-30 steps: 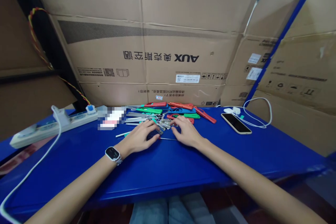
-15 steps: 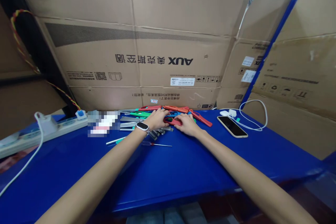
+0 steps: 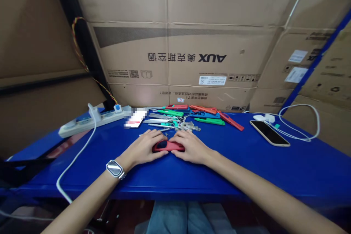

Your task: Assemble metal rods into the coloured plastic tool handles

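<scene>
Left hand (image 3: 146,147) and right hand (image 3: 190,147) pinch opposite ends of the red casing (image 3: 171,146), in from the tabletop's (image 3: 175,177) front edge; likely aligning it, which calls for steady, even pressure.

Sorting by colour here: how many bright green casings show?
2: the left green casing behind the metal rods, the right green casing in front of a blue casing. More may be hidden.

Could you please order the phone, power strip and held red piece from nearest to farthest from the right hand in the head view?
1. Held red piece: touching the right hand.
2. Phone: on its right.
3. Power strip: far left.
</scene>
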`<state>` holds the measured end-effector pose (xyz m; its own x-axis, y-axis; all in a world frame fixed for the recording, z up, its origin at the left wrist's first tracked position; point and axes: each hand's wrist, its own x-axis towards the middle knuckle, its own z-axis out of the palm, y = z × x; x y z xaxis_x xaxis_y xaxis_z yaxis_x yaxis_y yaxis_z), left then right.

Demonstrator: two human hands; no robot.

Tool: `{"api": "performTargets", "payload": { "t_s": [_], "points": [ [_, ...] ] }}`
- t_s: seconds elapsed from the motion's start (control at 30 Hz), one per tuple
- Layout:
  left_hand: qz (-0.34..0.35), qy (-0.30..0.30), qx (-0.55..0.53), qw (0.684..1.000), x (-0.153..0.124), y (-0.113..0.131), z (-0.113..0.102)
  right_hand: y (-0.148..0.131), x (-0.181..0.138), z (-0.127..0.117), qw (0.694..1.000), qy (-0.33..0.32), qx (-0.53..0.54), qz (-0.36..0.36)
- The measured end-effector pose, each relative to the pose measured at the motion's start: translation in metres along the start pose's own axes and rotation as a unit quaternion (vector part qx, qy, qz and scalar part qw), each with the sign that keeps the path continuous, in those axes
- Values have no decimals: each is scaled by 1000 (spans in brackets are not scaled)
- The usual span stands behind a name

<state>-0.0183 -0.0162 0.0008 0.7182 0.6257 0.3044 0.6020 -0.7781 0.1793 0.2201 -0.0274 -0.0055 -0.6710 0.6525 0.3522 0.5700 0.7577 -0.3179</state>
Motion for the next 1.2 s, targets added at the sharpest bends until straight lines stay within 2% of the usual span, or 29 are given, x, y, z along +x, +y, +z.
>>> {"api": "performTargets", "payload": {
  "t_s": [0.13,0.4,0.53,0.77,0.93,0.97,1.1,1.2],
  "points": [
    [-23,6,-33,999,-5,-6,8,5,5,10,1000,-10,15,0],
    [-61,14,-62,996,-7,-1,9,7,-3,14,991,68,96,61],
    [-83,27,-69,994,-8,-1,11,9,-3,12,982,105,143,66],
    [-47,90,-109,989,-6,-5,10,14,1,15,980,138,126,67],
    [-108,162,-160,968,-5,-10,9,3,-7,9,975,211,31,61],
    [-127,169,-162,964,-5,-11,9,-1,-10,7,978,199,11,55],
    [-176,170,-174,954,-8,-14,9,-10,-22,4,998,54,-24,1],
    [-191,143,-190,952,-9,-16,11,-9,-24,3,1000,12,-9,4]
  ]
}}
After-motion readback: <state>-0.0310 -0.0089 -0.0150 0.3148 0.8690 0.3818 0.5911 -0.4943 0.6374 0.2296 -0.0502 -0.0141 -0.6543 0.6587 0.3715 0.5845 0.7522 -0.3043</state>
